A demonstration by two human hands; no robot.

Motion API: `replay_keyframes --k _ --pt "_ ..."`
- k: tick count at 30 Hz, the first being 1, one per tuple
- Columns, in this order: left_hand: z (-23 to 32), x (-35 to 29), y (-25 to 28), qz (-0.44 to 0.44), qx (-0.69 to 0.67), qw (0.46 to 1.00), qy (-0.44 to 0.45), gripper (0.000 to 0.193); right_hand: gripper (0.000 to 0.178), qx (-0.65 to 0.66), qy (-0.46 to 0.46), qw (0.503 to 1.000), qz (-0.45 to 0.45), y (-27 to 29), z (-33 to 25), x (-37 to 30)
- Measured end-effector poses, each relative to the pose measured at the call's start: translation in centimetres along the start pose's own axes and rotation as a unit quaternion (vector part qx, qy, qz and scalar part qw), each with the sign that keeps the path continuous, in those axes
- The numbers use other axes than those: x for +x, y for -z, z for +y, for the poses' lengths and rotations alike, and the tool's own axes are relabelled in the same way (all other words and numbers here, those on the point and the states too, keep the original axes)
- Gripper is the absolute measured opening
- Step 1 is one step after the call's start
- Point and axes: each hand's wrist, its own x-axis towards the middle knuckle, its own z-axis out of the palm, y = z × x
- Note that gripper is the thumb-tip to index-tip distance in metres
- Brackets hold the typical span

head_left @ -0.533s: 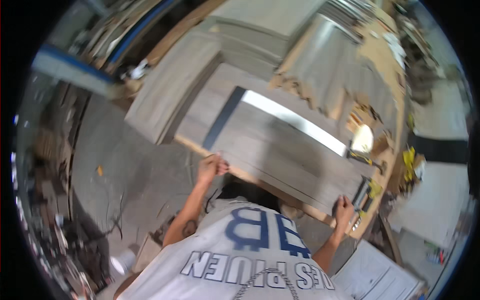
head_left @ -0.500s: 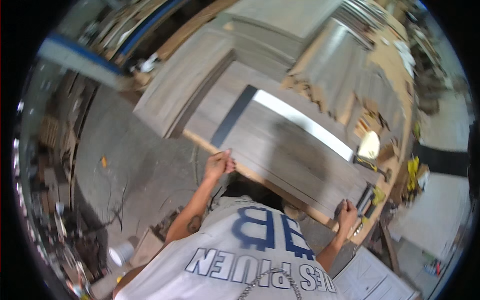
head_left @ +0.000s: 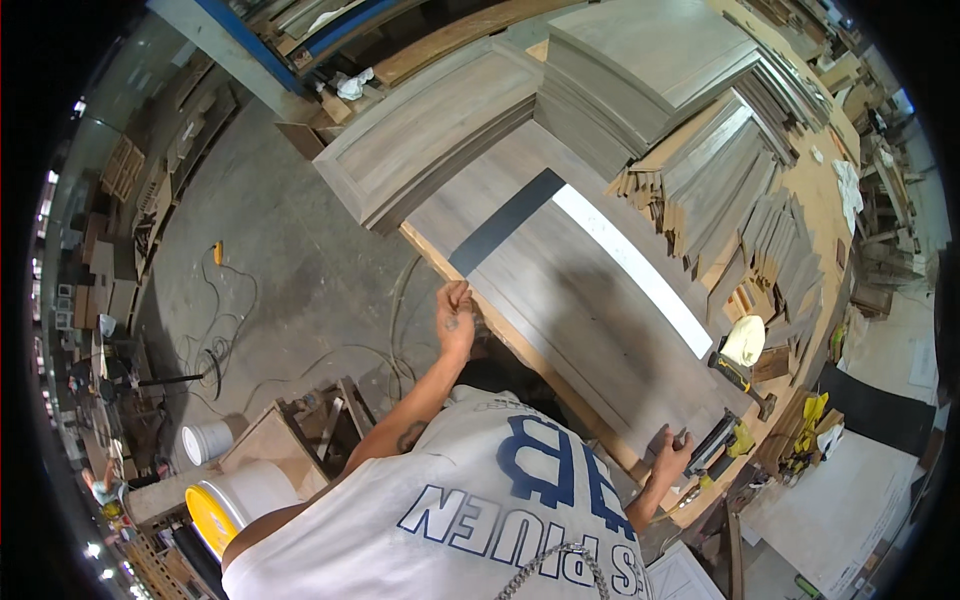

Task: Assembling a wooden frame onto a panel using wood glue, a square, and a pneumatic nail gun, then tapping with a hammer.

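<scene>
Grey wood panel: lies flat on the bench in front of the person, its long near edge slanting from far left to near right, close to the bench's pale edge.
Right hand: at the panel's near right corner, fingers bent, with a small gap between the raised fingertips; I cannot tell whether it grips the edge.
Left hand: at the near edge farther left, fingers curled together, fingertips by the near end of the black strip; whether they pinch anything is hidden.
Right side of bench: a dark tool just beside the right hand; a little farther, a yellow and black tool near a pale rounded object.
Black strip: runs across the panel toward its left end, from the near edge to the white strip.
White strip: lies lengthwise along the panel's far side, meeting the black strip's far end.
Far side: grey slats piled to the right, framed panels to the left, and a taller grey stack between and beyond.
</scene>
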Motion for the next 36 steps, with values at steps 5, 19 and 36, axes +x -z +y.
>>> replay_keyframes --k 5,19,36 --pt "-1.5 -0.5 -1.8 0.052 0.005 0.998 -0.028 0.030 0.059 0.049 0.022 0.998 -0.012 0.5 1.0 0.4" --pt "-2.1 0.3 -0.3 0.047 0.084 0.990 -0.099 0.026 0.055 0.107 0.075 0.990 -0.044 1.5 2.6 2.2" --pt "1.4 -0.3 -1.3 -0.007 0.176 0.980 -0.092 0.051 0.054 0.053 0.081 0.995 0.035 0.3 4.4 0.8"
